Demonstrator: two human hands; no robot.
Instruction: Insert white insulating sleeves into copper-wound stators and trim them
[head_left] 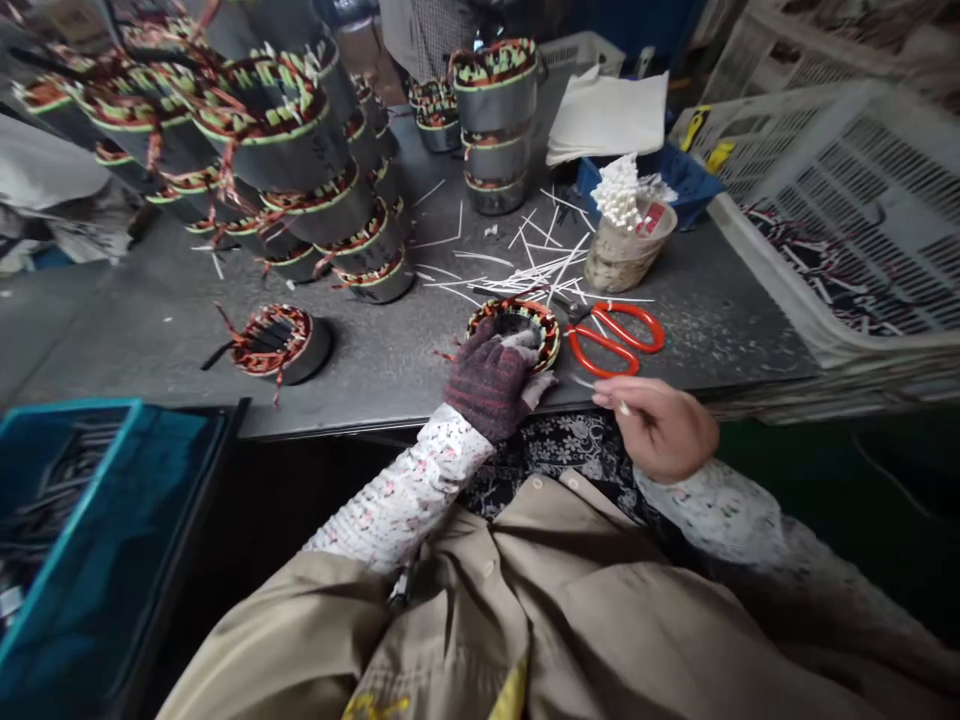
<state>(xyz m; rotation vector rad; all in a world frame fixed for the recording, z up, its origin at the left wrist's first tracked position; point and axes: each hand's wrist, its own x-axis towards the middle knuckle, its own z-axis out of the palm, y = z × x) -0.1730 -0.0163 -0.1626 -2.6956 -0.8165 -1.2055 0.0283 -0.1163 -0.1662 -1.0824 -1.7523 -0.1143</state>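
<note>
My left hand (486, 388), in a dark maroon knit glove, is closed on the near rim of a motor stator (550, 335) lying at the table's front edge. Orange-red windings and pale yellow-green insulation line the stator's ring; the glove hides much of its near side. My right hand (661, 425) is bare and just right of the stator. Its thumb and fingers pinch a thin white strip (583, 382), whose tip points toward the stator. Scissors (634, 345) with red handles lie beyond that hand, their blades beside the stator.
Loose white strips (551, 270) are scattered behind the stator. A tub (626, 255) of white sticks stands beyond the scissors. Stacked stators (300, 150) fill the back left, and one stator (311, 350) sits alone at left. A white crate (832, 345) holds wires; a teal bin (97, 510) is lower left.
</note>
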